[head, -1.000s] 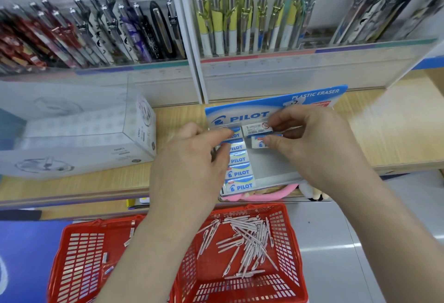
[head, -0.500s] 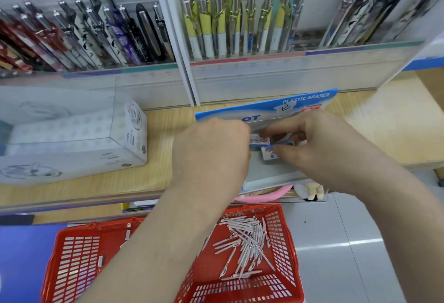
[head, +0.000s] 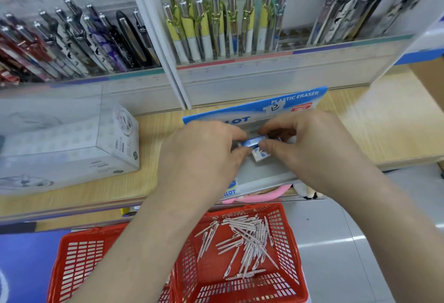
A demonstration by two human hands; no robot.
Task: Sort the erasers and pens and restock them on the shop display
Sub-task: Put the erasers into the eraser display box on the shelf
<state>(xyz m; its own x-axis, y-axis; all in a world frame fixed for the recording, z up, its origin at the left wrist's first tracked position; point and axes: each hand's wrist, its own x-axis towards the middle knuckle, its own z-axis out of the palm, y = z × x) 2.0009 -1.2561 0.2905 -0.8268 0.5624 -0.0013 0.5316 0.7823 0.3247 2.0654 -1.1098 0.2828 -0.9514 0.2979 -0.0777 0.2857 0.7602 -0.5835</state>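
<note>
A: How far along is the restocking?

B: Both hands are meeting over the Pilot eraser tray (head: 264, 175) on the wooden shelf (head: 384, 129). The left hand (head: 204, 156) is pinching one end of a blue-and-white eraser (head: 251, 141) between thumb and fingertips. The right hand (head: 310, 151) is pinching the other end, fingers curled. They are holding it over the back half of the tray, just below the blue header card (head: 295, 100).

A: So the erasers are going in?

B: I am judging so. A second eraser (head: 260, 156) is showing just beneath the right thumb; whether it is lying in the tray or being held, I cannot tell. A row of erasers (head: 230, 191) is peeking out at the tray's front left, mostly hidden by the left wrist. The tray's grey floor on the right is showing bare, so plenty of filling is waiting.

A: And the pens (head: 247, 240)?

B: They are lying in a loose heap in the red basket (head: 292, 242) below the shelf edge. That whole part is looking undone.

A: Is anything crowding the work?

B: A white box (head: 72, 149) is sitting on the shelf to the left, well apart from the tray. The pen racks (head: 223, 26) are standing behind, near the header card. Something pink (head: 264, 197) is poking out under the tray's front edge.
</note>
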